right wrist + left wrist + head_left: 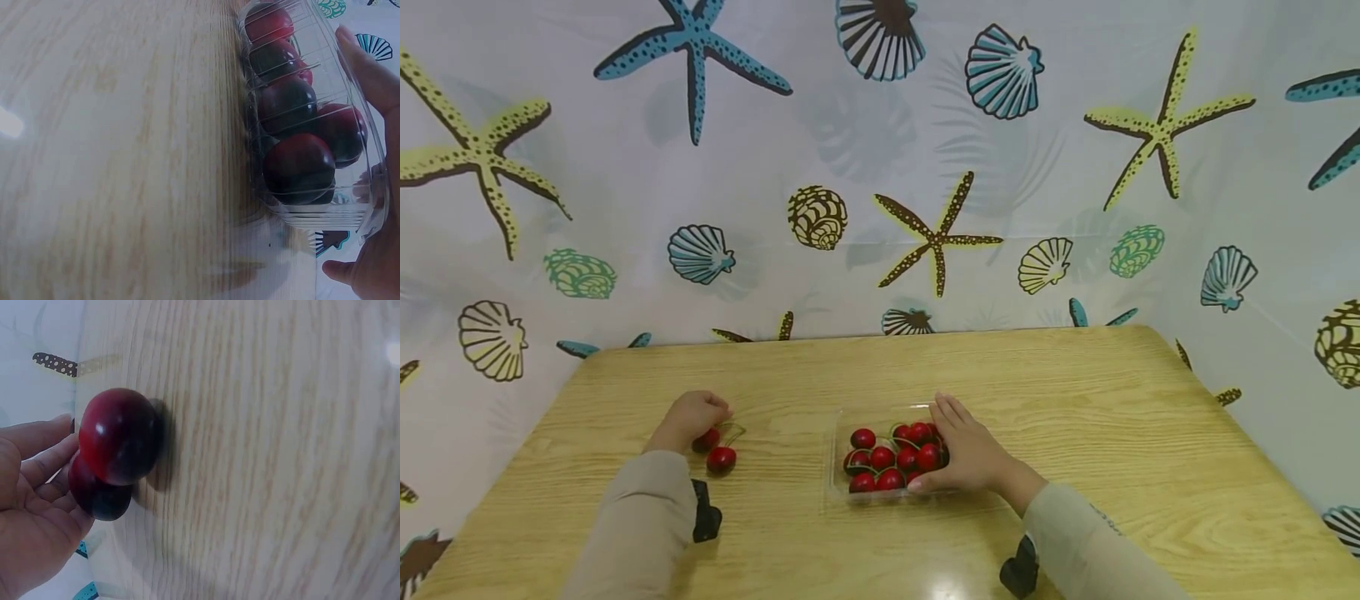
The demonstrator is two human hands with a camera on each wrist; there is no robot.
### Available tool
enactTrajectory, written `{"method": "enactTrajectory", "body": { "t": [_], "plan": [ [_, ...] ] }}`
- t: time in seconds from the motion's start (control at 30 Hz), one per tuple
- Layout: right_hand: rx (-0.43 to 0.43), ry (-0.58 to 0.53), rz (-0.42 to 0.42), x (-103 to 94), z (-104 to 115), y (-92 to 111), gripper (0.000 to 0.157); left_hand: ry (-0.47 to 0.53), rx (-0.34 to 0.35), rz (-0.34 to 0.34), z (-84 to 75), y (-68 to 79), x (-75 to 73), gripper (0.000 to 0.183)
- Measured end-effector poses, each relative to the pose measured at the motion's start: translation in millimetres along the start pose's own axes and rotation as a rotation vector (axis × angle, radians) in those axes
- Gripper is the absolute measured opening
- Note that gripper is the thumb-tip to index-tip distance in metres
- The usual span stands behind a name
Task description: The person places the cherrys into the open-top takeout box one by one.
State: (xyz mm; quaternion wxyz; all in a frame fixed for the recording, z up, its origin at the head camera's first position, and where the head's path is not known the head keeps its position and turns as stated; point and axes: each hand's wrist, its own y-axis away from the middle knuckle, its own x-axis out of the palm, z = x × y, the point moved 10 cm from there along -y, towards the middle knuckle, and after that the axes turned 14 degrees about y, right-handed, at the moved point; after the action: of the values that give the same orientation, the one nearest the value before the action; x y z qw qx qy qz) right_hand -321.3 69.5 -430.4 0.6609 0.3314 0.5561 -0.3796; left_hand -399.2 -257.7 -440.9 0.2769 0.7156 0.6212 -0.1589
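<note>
My left hand (691,417) is low over the left part of the table, fingers loosely curved beside a pair of red cherries. The nearer cherry (721,460) lies on the wood, its thin green stem (735,433) loose to the right. The other cherry (100,494) sits close against the hand, which covers part of it in the head view; cherries hide the fingertips in the left wrist view. My right hand (966,450) rests over the right end of a clear plastic box (837,467), fingers straight toward the far rim, thumb along the near one.
Several red cherries (882,457) with green stems fill the box. The wood-grain table (775,533) reaches back to a cloth (760,275) printed with shells and starfish. Dark straps with small devices sit on both wrists.
</note>
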Motion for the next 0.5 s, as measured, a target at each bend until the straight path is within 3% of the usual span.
{"method": "enactTrajectory", "body": {
  "t": [0.23, 0.5],
  "plan": [
    [0.006, 0.008, -0.001, 2.4, -1.0, -0.9, 0.11, -0.008, -0.025, 0.069, 7.0, 2.7, 3.9, 0.031],
    [0.009, 0.006, 0.002, 1.9, -0.9, -2.0, 0.111, -0.053, 0.044, 0.16, 2.1, 8.2, 12.5, 0.025]
  ]
}}
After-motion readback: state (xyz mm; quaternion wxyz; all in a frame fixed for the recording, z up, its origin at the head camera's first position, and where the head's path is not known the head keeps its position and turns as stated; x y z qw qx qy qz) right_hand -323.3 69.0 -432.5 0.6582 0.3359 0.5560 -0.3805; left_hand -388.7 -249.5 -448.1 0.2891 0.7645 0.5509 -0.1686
